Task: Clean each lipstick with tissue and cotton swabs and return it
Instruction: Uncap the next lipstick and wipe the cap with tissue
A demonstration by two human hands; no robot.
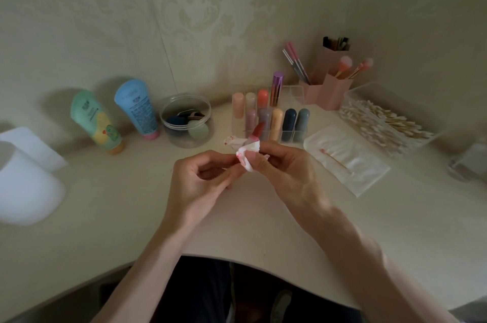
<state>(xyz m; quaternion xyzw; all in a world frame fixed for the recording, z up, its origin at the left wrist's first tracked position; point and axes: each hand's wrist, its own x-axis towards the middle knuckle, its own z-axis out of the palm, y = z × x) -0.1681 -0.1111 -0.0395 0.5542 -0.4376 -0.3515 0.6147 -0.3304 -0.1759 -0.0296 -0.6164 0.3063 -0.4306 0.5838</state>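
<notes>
**Lipstick wrapped in tissue, held in both hands over mid-table**

The lipstick [258, 128] was up off the table [131, 217], between the two hands, just near of the clear organizer [295, 94]. Its red tip stuck out far-right of the crumpled, red-stained tissue [247, 155], tilted. The tissue hid the rest of its body.

The left hand [203, 180] had curled fingers. Thumb and forefinger pinched at the lipstick's lower end, on the tissue's left side; the exact contact was hidden.

The right hand [286, 169] had fingers curled round the tissue, gripping it around the lipstick just below the exposed tip.

The organizer held capped lipsticks upright in two rows, with a purple one [276, 89] standing tallest at the far side.

Right of the hands a flat tissue sheet [355, 169] lay on the table with a used cotton swab [333, 158] on it, tip stained pink. Further right was a clear box of cotton swabs [382, 121]. Pink brush holders [333, 92] stood far right.

To the left were a sponge jar [187, 122], a blue tube [137, 109] and a green tube [96, 121].
</notes>
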